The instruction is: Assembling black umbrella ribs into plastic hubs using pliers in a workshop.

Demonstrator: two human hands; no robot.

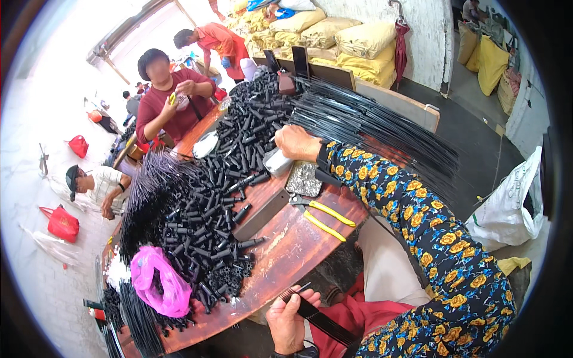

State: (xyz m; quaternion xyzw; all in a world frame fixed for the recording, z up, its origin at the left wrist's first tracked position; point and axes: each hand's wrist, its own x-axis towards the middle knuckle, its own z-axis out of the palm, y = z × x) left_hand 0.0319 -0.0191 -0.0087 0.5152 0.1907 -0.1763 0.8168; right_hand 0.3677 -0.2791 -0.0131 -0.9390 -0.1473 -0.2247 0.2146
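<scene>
At the lower middle, my left hand (286, 322) is closed around a flat bundle of thin black rods (325, 322) with reddish-brown ends, held over my lap. My right arm, in a flowered sleeve, reaches across the wooden table (298, 238). At its end my right hand (295, 143) has curled fingers above a whitish container (278, 162); what they hold, if anything, is hidden. Beside it lies a tin of small silvery pieces (304, 179). Pliers with yellow handles (325, 216) rest close by. A large heap of black tubular plastic parts (209, 209) spreads leftward.
Long black rods (370, 116) lie at the far right of the table, others (140, 322) at the near left. A pink plastic bag (160, 281) sits on the heap. Across the table a person in a dark red top (179, 98) works. A white sack (510, 200) stands at the right.
</scene>
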